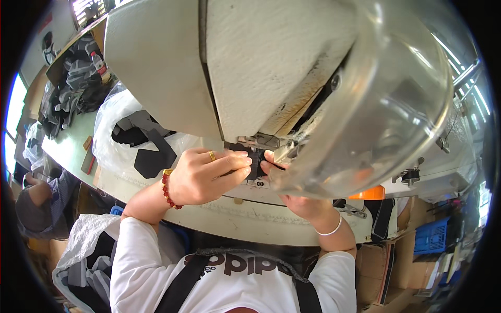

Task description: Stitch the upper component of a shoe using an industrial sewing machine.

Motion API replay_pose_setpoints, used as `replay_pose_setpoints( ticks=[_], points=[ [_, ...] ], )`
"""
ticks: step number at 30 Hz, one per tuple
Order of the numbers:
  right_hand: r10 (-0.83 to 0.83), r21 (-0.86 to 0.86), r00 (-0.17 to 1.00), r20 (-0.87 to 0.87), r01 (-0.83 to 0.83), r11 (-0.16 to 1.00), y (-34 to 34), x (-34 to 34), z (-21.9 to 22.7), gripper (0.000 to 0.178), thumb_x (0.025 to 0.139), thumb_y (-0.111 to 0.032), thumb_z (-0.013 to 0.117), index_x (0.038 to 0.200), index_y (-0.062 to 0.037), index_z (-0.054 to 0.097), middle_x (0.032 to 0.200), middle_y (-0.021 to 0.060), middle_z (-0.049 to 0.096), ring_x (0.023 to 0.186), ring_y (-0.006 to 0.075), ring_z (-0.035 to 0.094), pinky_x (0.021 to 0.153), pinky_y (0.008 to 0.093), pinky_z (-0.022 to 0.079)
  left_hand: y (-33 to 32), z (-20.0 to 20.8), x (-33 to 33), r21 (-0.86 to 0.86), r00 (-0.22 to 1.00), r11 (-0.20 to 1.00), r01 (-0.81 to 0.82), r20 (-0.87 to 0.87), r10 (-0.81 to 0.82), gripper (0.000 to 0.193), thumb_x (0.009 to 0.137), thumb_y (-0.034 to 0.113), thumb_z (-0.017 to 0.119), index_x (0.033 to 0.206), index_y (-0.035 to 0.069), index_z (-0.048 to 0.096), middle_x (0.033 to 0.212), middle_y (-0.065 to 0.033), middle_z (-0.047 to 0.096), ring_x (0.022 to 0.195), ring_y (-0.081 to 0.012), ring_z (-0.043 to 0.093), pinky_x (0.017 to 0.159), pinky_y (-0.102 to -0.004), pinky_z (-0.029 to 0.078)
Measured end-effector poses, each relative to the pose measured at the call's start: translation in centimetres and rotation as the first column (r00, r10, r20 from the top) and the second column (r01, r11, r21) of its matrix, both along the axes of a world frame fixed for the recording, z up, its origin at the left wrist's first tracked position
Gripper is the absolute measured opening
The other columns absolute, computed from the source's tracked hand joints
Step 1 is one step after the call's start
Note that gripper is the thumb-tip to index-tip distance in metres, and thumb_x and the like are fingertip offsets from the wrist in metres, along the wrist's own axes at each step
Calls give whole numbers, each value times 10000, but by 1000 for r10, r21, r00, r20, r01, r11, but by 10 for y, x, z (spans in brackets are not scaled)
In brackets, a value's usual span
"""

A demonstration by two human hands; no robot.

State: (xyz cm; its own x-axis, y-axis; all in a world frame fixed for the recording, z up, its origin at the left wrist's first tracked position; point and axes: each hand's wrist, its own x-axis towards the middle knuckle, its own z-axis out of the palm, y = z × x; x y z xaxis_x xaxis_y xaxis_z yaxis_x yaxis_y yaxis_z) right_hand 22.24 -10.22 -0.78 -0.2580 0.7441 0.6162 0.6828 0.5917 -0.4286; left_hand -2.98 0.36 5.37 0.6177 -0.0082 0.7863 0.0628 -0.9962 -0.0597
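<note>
A small black fabric piece [255,163] lies under the needle area of a large off-white sewing machine [276,47]. My left hand [201,176], with a ring and a red bead bracelet, comes in from the left and pinches the piece's left edge between thumb and fingers. On the other side, the fingertips of my right hand [304,206] close on the right edge of the same fabric. A bulging clear plastic cover [386,120] hides part of that hand. The needle itself is hard to make out.
Left of the machine, a white plastic bag [107,151] holds dark fabric pieces. Farther back are a heap of grey and black fabric [78,78] and a bottle [98,62]. An orange object [373,193] sits at the right, with a blue basket [432,236] below.
</note>
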Motion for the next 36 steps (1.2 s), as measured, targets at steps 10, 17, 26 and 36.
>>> replay_pose_setpoints(
  ticks=[10,17,26,36],
  points=[
    [-36,106,980,196,16,994,-5,-7,28,394,852,47,815,1238,18,744,1307,161,724,1201,292,709,1033,376,591,-6,11,-4,51,997,999,-6,-81,10,189,754,83,762,936,35,745,1050,-86,738,874,-195,765,689,-286,628],
    [-96,222,936,338,19,975,4,-1,19,387,837,78,810,1216,30,744,1235,167,750,1156,278,731,1019,372,596,-6,1,1,15,999,999,-40,-6,40,177,769,46,767,945,44,747,1031,-79,761,864,-186,766,677,-292,618],
    [-102,231,945,312,28,972,-1,-3,18,400,864,99,738,1260,41,723,1302,167,725,1219,255,703,1026,356,587,-8,3,-2,-266,1000,964,-18,-4,17,147,807,16,756,949,47,736,1062,-62,785,826,-200,772,638,-309,594],
    [-295,449,792,534,29,893,-3,-6,21,400,886,31,743,1285,31,719,1333,162,715,1093,186,714,848,293,575,-17,10,-4,-81,991,994,-76,-116,66,124,774,91,732,877,51,675,1083,-91,745,852,-195,764,621,-294,590]
  ],
)
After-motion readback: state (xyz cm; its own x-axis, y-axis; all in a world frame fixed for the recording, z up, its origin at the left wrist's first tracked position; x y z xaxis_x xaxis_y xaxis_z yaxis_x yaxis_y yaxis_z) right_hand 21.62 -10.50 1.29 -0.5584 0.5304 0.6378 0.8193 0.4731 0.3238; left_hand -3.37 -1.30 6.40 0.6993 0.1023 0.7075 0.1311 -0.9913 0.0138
